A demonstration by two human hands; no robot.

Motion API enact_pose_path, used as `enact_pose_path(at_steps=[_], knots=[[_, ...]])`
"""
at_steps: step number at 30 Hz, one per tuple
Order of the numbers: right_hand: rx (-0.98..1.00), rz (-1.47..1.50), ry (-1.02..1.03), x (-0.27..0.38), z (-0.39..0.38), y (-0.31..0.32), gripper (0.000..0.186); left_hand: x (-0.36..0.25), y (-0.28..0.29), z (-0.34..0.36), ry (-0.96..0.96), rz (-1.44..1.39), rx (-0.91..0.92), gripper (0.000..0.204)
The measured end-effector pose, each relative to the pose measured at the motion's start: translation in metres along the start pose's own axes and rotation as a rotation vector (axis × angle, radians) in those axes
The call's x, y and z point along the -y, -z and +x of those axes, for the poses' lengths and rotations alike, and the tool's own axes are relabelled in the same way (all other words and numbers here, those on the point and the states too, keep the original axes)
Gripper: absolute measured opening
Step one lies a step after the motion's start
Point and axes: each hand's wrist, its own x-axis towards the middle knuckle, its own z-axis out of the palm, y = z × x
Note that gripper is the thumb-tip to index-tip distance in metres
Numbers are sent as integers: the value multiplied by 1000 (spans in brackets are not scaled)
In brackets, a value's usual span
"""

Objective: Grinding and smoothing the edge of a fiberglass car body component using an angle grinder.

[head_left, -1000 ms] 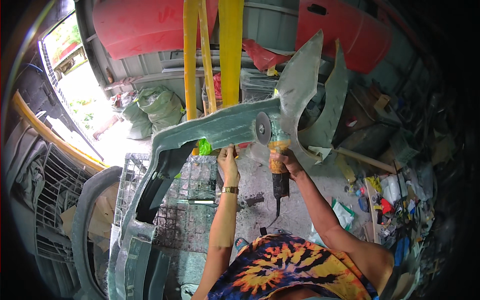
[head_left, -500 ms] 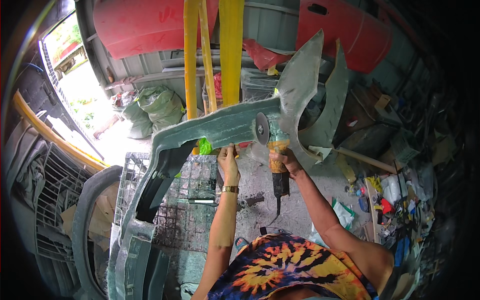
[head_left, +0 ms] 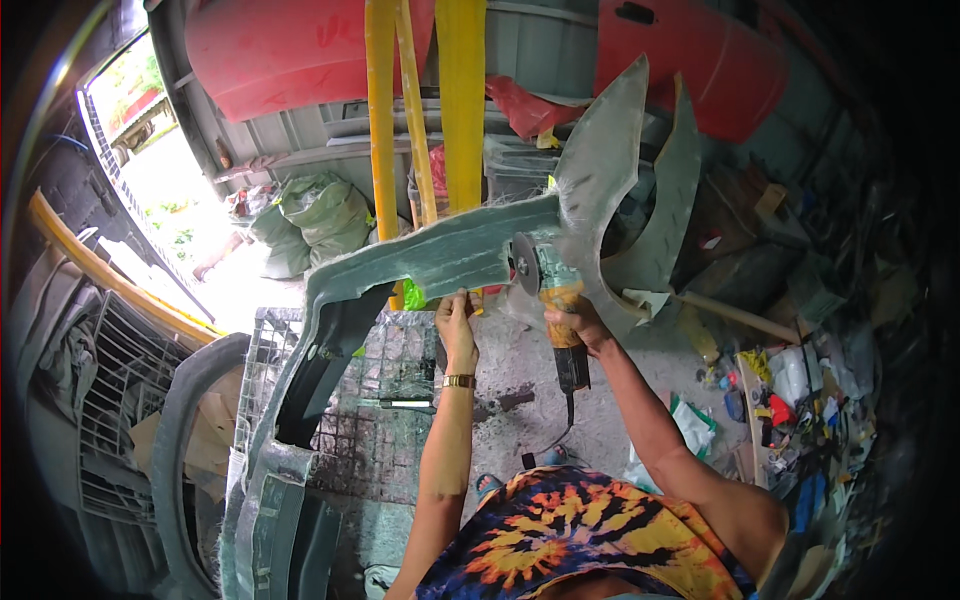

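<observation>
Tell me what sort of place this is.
Likely a vehicle bodywork shop: a red door-shaped panel, a grey-green moulded panel with fibrous edges, and an orange-and-black angle grinder in the right hand.

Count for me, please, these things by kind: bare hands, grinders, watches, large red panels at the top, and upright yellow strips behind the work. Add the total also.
Hands: 2, left hand and right hand
Grinder: 1
Watch: 1
Red panels: 2
Yellow strips: 3
Total: 9
</observation>
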Motion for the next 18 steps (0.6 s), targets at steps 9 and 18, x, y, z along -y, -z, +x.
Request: enact_pose_path(at_steps=[9,18], knots=[[99,-4,29,-3,9,8,41,5,6,2,-45,51,24,17],[132,-37,54,-14,17,21,42,1,-5,-2,-62,77,-46,19]])
